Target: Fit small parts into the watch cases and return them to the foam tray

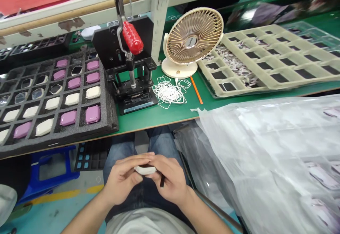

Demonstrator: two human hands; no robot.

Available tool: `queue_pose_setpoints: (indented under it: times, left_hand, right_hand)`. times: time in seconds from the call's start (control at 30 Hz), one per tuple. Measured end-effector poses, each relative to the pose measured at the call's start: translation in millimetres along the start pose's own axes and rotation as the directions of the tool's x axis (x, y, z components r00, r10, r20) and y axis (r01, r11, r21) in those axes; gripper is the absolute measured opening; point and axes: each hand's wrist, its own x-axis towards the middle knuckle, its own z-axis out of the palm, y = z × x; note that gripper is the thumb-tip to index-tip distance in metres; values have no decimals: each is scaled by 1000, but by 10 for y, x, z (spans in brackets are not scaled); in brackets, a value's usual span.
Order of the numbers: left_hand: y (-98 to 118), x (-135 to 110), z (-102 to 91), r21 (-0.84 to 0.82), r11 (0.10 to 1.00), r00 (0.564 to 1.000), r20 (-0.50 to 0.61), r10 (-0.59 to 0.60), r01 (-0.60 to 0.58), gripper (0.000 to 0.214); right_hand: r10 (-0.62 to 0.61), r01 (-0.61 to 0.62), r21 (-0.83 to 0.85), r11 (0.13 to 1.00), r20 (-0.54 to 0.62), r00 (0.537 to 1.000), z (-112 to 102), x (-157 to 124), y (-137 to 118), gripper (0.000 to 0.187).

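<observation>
Over my lap, below the table edge, my left hand [122,179] and my right hand [170,181] meet around a small white casing [145,170]. Both hands have their fingers curled on it, thumbs pressed on top. A thin dark stick [162,181] pokes down from my right hand's fingers. On the green table [159,115] above stands a black hand press [127,60] with a red handle [132,37]. Left of it a black foam tray [53,96] holds several pink and white casings.
A beige desk fan [192,41] stands behind a pile of white rings [170,92] and an orange pencil [196,89]. A beige compartment tray [265,58] sits at the right. Clear plastic bags [265,149] cover the lower right. A blue stool [50,170] stands under the table.
</observation>
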Motion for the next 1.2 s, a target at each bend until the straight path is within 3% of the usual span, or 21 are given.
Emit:
queue_pose_setpoints:
  times: [0.13, 0.27, 0.4, 0.5, 0.57, 0.63, 0.73, 0.83, 0.97, 1.2]
  left_hand:
    - [75, 41, -5, 51, 992, 993, 7, 119, -119, 27]
    - [35, -11, 116, 34, 991, 984, -120, 134, -130, 26]
    - [-137, -86, 239, -18, 998, 949, -311, 44, -52, 28]
    - [-227, -74, 212, -105, 986, 934, -321, -154, 127, 36]
    - [-221, -26, 145, -160, 966, 946, -222, -235, 202, 44]
    - [-174, 32, 76, -175, 964, 964, -141, -226, 201, 58]
    - [-102, 94, 11, -64, 993, 980, -164, -113, 104, 60]
    - [-92, 104, -11, 169, 985, 981, -187, 56, -24, 40]
    - [-129, 83, -15, 262, 954, 963, -183, 198, -147, 30]
    - [-100, 97, -32, 329, 908, 947, -97, 306, -260, 29]
  right_hand:
    - [-126, 126, -111, 986, 9, 992, -39, 2, -69, 30]
    - [-144, 144, -102, 984, 4, 990, -5, 21, -154, 30]
    - [-28, 29, -30, 999, 31, 999, -6, 92, -206, 22]
    - [220, -226, 105, 968, 64, 973, -58, 181, -211, 24]
    - [426, -437, 295, 850, 102, 899, -86, 233, -195, 40]
    - [567, -581, 494, 647, 198, 799, -94, 267, -172, 51]
    - [620, -676, 644, 359, 377, 688, -76, 287, -150, 54]
    - [575, -717, 670, 192, 516, 636, -52, 281, -150, 53]
    - [486, -763, 642, 77, 644, 591, -36, 251, -136, 55]
    - [449, -798, 602, 15, 709, 544, -67, 247, -165, 58]
